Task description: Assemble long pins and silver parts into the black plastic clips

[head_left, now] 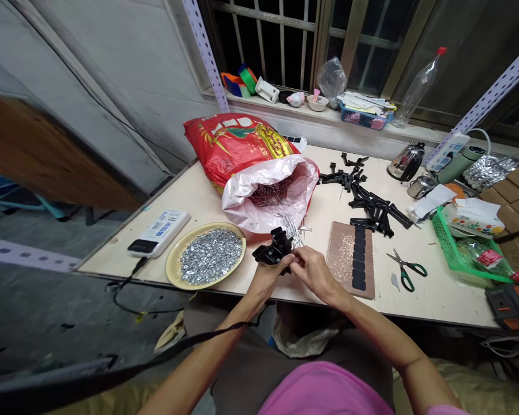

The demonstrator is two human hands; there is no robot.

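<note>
Parts point(273, 246), black and bunched, sit in the left hand point(266, 276) near the front edge of the table point(450, 294), before the mouth of a bag point(242, 147). That hand's grip is narrow, closed round the parts. The right hand point(313, 271) meets it, so the 2 touch or nearly so; its thumb and fingers are drawn close, but I cannot tell whether they pinch a part or the silver rods point(290, 229) just beyond. The bag is red, with thin rods point(270, 195) inside; its yellow panel carries characters too skewed to read. Left of the hands, a bowl point(173, 265) holds small metal pieces point(211, 255); beside it, a white box point(168, 227) shows blue lettering, too blurred to read. To the right lie a board point(339, 262) and 1 pair of scissors point(402, 266). In a green basket point(443, 236), a bottle point(488, 259) wears a red label with illegible white script. The charger point(510, 305) bears orange marks, too small to read.
</note>
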